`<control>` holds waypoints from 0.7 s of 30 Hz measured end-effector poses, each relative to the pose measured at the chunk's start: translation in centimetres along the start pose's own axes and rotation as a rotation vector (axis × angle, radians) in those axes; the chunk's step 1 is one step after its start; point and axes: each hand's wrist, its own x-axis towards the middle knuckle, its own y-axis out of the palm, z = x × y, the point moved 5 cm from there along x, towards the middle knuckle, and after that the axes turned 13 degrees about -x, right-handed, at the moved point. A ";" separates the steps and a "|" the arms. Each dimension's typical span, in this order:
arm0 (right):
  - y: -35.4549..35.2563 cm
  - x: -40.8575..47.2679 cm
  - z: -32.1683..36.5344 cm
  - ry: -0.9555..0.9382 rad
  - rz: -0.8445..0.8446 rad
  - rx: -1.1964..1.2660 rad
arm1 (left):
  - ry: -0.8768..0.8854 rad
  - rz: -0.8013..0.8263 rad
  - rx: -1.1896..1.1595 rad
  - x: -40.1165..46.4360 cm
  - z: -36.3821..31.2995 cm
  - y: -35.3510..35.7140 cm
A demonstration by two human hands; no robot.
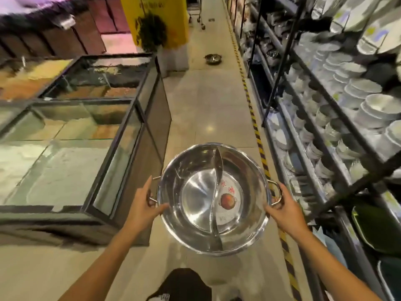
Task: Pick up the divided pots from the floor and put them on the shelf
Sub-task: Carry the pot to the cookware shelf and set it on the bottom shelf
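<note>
Divided pot is off the floor, carried level over the aisle in front of the person, with the shelf to the right. S-shaped divider runs front to back; a label sticker sits in the right compartment.

Left hand: fingers curled round the left side handle, thumb against the pot wall. Right hand: grips the right handle, thumb against the rim. Both closed on the pot.

A second divided pot sits on the floor well down the aisle, not yet collected.

Step in hand, as judged: carry and place. Notes for doing it well:
- keep both handle grips and hold the rim level while turning right
- shelves are packed with stacked white bowls; choose a bare stretch, which I cannot make out from here
- lead with the far edge, slide the base on flat, release only once it is fully supported
- mind the black uprights and the glass tanks to the left when swinging the pot
</note>
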 end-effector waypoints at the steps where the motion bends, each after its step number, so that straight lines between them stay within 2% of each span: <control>1: -0.2 2.1 0.2 -0.013 0.021 0.013 | 0.001 -0.017 0.001 1.3 -0.4 0.3; 5: -0.3 10.9 0.6 -0.058 0.081 0.057 | -0.016 -0.056 0.010 7.6 -0.5 1.7; 9: 1.1 20.4 0.5 -0.035 0.124 0.006 | -0.104 -0.076 -0.003 16.1 1.6 3.5; 12: 2.0 27.9 1.3 -0.018 0.132 -0.046 | -0.085 -0.079 -0.037 23.7 2.6 4.7; 17: 2.1 40.0 4.1 0.043 0.091 -0.095 | -0.114 -0.007 -0.042 38.1 3.0 5.6; 21: 1.3 49.3 6.1 0.062 0.024 -0.049 | -0.043 0.043 -0.040 50.1 0.8 5.9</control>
